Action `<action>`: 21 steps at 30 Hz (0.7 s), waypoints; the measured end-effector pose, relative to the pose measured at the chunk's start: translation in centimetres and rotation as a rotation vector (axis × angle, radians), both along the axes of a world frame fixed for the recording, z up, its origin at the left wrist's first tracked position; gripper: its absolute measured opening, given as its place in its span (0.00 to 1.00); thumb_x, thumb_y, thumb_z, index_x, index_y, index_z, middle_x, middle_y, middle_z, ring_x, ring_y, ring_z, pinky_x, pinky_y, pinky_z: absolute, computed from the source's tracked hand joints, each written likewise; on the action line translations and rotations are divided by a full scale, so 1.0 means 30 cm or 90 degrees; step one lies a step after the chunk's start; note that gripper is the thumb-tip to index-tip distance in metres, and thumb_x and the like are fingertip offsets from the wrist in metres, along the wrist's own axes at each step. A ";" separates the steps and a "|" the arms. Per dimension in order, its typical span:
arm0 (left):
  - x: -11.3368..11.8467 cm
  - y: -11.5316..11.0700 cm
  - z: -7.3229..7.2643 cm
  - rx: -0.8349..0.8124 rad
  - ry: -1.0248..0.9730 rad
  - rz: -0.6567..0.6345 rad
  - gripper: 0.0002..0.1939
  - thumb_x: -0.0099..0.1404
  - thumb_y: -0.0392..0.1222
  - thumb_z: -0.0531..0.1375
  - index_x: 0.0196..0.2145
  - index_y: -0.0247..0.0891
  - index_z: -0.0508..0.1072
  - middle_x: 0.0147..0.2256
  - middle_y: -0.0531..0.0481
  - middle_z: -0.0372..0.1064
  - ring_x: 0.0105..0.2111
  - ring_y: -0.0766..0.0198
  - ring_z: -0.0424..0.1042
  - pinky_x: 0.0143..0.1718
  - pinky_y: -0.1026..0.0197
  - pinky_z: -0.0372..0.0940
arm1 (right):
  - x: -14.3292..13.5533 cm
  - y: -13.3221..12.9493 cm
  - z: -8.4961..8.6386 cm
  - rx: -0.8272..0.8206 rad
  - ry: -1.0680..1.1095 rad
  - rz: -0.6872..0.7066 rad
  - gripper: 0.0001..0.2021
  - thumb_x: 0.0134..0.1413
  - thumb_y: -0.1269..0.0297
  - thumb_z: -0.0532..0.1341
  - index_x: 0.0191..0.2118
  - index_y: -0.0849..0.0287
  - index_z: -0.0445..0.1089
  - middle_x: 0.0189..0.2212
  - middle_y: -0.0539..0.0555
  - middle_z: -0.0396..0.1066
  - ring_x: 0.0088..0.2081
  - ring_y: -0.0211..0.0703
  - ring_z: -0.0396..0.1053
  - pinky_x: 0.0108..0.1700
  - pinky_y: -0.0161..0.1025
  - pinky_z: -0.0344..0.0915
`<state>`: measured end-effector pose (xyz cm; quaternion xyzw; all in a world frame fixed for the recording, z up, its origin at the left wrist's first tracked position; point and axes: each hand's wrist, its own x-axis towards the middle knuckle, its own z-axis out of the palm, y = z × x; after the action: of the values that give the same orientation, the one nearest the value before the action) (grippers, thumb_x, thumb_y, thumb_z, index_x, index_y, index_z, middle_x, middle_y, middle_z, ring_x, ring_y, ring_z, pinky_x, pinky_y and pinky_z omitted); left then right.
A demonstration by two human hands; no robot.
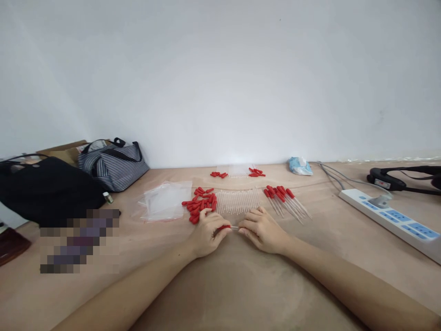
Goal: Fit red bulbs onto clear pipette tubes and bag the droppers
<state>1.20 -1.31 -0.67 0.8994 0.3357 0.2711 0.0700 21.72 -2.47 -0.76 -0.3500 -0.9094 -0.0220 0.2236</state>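
Observation:
My left hand pinches a red rubber dropper bulb between thumb and fingers. Closed on a thin clear dropper tube, my right hand meets it from the other side. The tube's end is at the bulb; how far it sits inside is hidden by my fingers. Just beyond my hands lies a row of clear tubes. Loose red bulbs are heaped at its left. To its right, several droppers with red bulbs on their tubes lie in a bunch.
Clear zip bags lie left of the bulbs. More bulbs and tubes lie by the wall. A blue tissue pack and a power strip are at right; a striped bag and a black bag stand at left.

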 end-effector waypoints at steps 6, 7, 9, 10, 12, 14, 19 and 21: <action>-0.020 0.016 -0.015 0.052 -0.029 0.112 0.11 0.60 0.40 0.54 0.42 0.42 0.67 0.39 0.50 0.69 0.41 0.59 0.64 0.47 0.52 0.47 | 0.016 0.018 -0.013 0.042 -0.023 -0.081 0.10 0.56 0.67 0.50 0.34 0.58 0.69 0.28 0.53 0.68 0.33 0.39 0.61 0.36 0.39 0.45; -0.024 0.020 -0.017 0.062 -0.035 0.140 0.14 0.59 0.39 0.55 0.44 0.41 0.65 0.41 0.49 0.67 0.43 0.58 0.63 0.46 0.53 0.49 | 0.025 0.029 -0.019 0.046 -0.010 -0.123 0.10 0.55 0.67 0.50 0.33 0.58 0.68 0.29 0.53 0.69 0.33 0.40 0.62 0.36 0.39 0.45; -0.034 0.026 -0.018 0.069 -0.033 0.191 0.15 0.58 0.39 0.55 0.44 0.40 0.64 0.42 0.47 0.66 0.43 0.57 0.63 0.44 0.53 0.50 | 0.052 0.057 -0.031 0.054 0.027 -0.243 0.10 0.55 0.68 0.49 0.33 0.59 0.68 0.30 0.54 0.70 0.34 0.41 0.63 0.37 0.39 0.46; -0.038 0.029 -0.017 0.067 -0.026 0.212 0.14 0.58 0.39 0.56 0.43 0.40 0.64 0.41 0.48 0.66 0.43 0.57 0.63 0.44 0.54 0.51 | 0.068 0.074 -0.037 0.058 0.044 -0.312 0.11 0.55 0.68 0.49 0.34 0.59 0.68 0.31 0.55 0.70 0.34 0.42 0.63 0.37 0.40 0.46; -0.046 0.035 -0.013 0.063 -0.008 0.249 0.10 0.57 0.38 0.56 0.39 0.40 0.65 0.39 0.49 0.67 0.41 0.57 0.64 0.42 0.53 0.51 | 0.102 0.106 -0.049 0.064 0.060 -0.434 0.11 0.54 0.68 0.49 0.36 0.60 0.67 0.32 0.56 0.71 0.35 0.44 0.64 0.38 0.40 0.47; -0.053 0.040 -0.011 0.061 0.012 0.278 0.08 0.56 0.38 0.56 0.36 0.40 0.66 0.37 0.49 0.67 0.40 0.56 0.64 0.41 0.53 0.51 | 0.129 0.133 -0.058 0.064 0.049 -0.512 0.11 0.52 0.68 0.49 0.38 0.61 0.66 0.33 0.57 0.71 0.36 0.45 0.65 0.40 0.41 0.47; -0.064 0.055 -0.013 0.075 0.042 0.319 0.07 0.55 0.39 0.58 0.34 0.39 0.65 0.35 0.50 0.67 0.38 0.57 0.64 0.40 0.54 0.50 | 0.141 0.171 -0.070 0.029 -0.001 -0.553 0.10 0.49 0.71 0.50 0.36 0.60 0.66 0.34 0.57 0.72 0.38 0.47 0.65 0.42 0.43 0.46; -0.068 0.062 -0.015 0.083 0.048 0.336 0.07 0.55 0.40 0.58 0.33 0.40 0.66 0.35 0.50 0.67 0.38 0.57 0.64 0.40 0.54 0.50 | 0.133 0.180 -0.071 0.014 -0.014 -0.555 0.10 0.48 0.71 0.50 0.34 0.60 0.67 0.33 0.57 0.72 0.38 0.47 0.65 0.42 0.44 0.46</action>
<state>-0.83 0.56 -1.11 0.7929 0.5427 0.2671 -0.0734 25.71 2.93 -2.90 -0.6988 -0.6784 -0.1281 0.1873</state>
